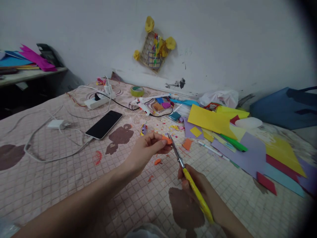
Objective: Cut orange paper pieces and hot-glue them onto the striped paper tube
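My left hand [146,150] pinches a small orange paper piece [167,139] between thumb and fingers, held just above the patterned bedspread [61,178]. My right hand [198,188] grips yellow-handled scissors [188,177], whose blades point up and left and meet the edge of the orange piece. Orange scraps [158,161] lie on the spread under the hands, and a larger orange offcut [187,144] rests just right of the blades.
Coloured paper sheets [247,145] spread to the right, with a green marker [234,142]. A phone [104,124], charger cables, power strip [97,101], glue gun [143,106] and tape roll [137,91] lie behind. A paper craft [155,44] hangs on the wall.
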Motion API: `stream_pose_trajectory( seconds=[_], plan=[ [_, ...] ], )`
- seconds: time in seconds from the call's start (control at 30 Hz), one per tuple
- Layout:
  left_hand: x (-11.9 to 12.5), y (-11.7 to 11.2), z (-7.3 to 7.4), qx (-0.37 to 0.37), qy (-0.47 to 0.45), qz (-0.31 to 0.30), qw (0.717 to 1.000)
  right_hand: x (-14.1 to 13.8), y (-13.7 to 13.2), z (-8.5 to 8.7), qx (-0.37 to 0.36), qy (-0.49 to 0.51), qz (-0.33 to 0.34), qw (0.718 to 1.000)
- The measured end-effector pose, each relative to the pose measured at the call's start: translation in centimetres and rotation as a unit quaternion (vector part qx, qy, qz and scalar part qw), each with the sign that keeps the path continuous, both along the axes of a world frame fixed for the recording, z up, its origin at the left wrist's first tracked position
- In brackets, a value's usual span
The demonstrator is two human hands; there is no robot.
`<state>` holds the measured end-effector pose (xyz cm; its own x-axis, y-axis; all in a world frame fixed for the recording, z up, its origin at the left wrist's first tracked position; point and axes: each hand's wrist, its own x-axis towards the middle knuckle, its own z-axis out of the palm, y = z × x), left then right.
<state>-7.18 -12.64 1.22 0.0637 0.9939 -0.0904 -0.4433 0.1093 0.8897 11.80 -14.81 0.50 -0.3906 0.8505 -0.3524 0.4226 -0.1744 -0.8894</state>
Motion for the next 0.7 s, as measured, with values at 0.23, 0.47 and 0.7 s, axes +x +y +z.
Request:
stream_pose_trajectory(
  seconds=[0.23, 0.47, 0.7],
  plan=[
    [0.06, 0.06, -0.41, -0.003, -0.007, -0.017, 1.000, 0.25, 0.03, -0.06, -0.002, 0.000, -0.005, 1.000],
    [-0.07, 0.16, -0.22, -0.007, -0.009, -0.009, 1.000, 0.30, 0.08, -0.02, -0.041, -0.010, -0.004, 0.999],
    [-0.29, 0.29, -0.28, 0.005, -0.001, -0.002, 1.000, 0.25, 0.39, -0.19, -0.065, 0.013, -0.025, 0.997]
  ],
)
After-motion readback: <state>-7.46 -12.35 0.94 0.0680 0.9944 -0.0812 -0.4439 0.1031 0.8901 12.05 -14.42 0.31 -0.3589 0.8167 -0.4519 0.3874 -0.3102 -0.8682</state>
